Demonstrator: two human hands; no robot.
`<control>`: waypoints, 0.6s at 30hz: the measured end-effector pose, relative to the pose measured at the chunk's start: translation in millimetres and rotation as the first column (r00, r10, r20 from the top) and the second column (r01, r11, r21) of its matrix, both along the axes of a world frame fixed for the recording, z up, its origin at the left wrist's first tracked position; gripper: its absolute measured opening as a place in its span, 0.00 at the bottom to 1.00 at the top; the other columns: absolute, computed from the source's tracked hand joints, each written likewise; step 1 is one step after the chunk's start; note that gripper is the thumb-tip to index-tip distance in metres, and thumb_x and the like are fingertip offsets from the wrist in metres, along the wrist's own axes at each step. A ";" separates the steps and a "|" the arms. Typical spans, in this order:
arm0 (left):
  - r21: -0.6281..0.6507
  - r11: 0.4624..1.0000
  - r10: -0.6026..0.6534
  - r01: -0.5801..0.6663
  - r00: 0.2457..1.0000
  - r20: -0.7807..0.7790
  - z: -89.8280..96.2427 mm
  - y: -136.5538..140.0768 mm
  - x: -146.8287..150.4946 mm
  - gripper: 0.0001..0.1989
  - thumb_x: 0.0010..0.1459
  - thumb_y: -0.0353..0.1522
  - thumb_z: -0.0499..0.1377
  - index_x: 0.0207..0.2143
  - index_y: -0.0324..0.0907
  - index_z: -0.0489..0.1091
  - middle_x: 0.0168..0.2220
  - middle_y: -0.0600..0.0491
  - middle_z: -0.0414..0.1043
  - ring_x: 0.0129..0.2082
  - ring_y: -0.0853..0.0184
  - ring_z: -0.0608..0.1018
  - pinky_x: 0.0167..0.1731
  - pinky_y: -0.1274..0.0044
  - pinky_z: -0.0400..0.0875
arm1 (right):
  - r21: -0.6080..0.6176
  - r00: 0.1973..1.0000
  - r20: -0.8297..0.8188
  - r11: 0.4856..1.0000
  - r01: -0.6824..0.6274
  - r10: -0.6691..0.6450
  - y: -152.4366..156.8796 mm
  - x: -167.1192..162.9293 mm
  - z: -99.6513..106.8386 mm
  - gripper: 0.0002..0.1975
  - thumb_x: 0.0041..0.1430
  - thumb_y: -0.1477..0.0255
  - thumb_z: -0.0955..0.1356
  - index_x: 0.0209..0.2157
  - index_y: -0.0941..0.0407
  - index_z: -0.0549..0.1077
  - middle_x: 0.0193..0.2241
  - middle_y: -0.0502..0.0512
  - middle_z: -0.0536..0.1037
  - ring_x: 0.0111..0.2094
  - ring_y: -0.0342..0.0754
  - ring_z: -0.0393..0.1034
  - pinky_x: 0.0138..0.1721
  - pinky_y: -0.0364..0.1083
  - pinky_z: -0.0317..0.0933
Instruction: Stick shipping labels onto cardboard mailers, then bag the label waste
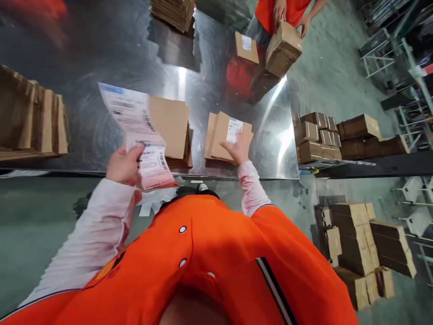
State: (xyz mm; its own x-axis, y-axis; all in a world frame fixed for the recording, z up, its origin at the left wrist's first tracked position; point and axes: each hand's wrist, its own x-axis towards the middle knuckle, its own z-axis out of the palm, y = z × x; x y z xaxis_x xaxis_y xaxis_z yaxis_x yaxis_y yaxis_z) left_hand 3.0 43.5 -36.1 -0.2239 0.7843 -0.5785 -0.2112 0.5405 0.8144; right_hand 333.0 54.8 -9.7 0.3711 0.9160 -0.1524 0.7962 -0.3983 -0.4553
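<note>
My left hand [124, 165] is closed on a strip of printed shipping labels [135, 119], which hangs curved over the table's near edge. Just right of the strip lies a stack of flat cardboard boxes [169, 122] with a bare top face. Further right is a smaller pile of flat cardboard pieces [219, 135], the top one bearing a white shipping label [234, 130]. On that label rests my right hand [238, 149], its fingers spread and touching the lower part of the label and the cardboard.
A shiny metal table [131, 58] spans the front. Folded cardboard [34, 115] stands at the left, and another stack [173, 13] at the back. Across the table, a person's hands [280, 11] hold a cardboard bundle [284, 47] beside a labelled flat box [246, 47]. Cartons [318, 137] sit right.
</note>
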 end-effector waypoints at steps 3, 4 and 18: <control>-0.097 0.995 -0.031 0.032 0.999 0.011 -1.0 -18.5 17.0 0.11 0.57 0.28 0.63 0.41 0.29 0.76 0.31 0.50 0.76 0.28 0.68 0.74 0.32 0.77 0.74 | 0.071 0.800 -0.476 0.923 -0.379 0.365 -9.6 -89.7 -23.7 0.47 0.48 0.62 0.81 0.66 0.61 0.65 0.60 0.66 0.71 0.58 0.55 0.70 0.59 0.51 0.66; -0.090 0.992 -0.092 0.092 0.996 -0.005 0.5 -23.3 18.7 0.10 0.53 0.29 0.65 0.37 0.31 0.77 0.29 0.50 0.76 0.29 0.67 0.74 0.32 0.77 0.73 | 0.082 0.740 -0.578 0.927 -0.367 0.344 -14.2 -115.3 -31.3 0.39 0.55 0.61 0.77 0.64 0.60 0.67 0.58 0.64 0.74 0.55 0.53 0.72 0.57 0.49 0.69; 0.060 0.998 0.028 -0.024 0.997 -0.070 -8.5 -21.4 5.0 0.12 0.44 0.36 0.67 0.20 0.36 0.73 0.21 0.53 0.71 0.23 0.70 0.69 0.25 0.81 0.65 | 0.029 0.741 -0.508 0.868 -0.495 0.439 24.2 -167.8 4.5 0.08 0.61 0.67 0.74 0.36 0.57 0.83 0.36 0.53 0.84 0.39 0.48 0.79 0.47 0.45 0.70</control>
